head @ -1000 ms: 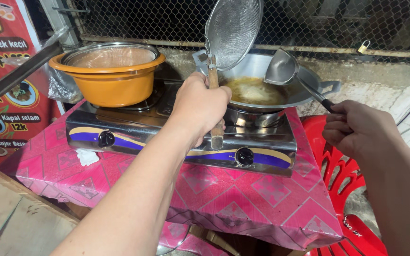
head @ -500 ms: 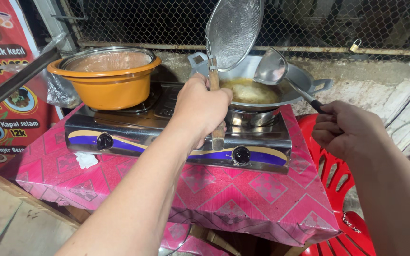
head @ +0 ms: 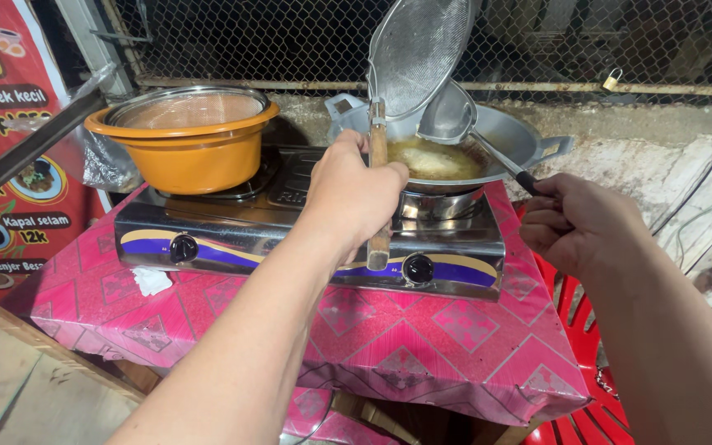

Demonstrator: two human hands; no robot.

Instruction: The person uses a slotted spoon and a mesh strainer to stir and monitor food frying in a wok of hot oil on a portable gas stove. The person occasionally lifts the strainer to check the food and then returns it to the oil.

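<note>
Left hand (head: 356, 194) lifts round mesh skimmer (head: 419, 54) (seemingly empty).

Mesh skimmer (head: 420, 51) and ladle (head: 448, 115) crowd space above wok (head: 504, 132); orange pot (head: 187, 140) blocks left burner; stove front (head: 290, 247) open.

The tabletop (head: 422, 346), wrapped in a pink diamond-patterned cover, carries a two-burner steel gas stove (head: 290, 239) set across its back half, with a small crumpled white scrap, perhaps tissue, (head: 152, 280) lying just in front of the stove's left end.
</note>
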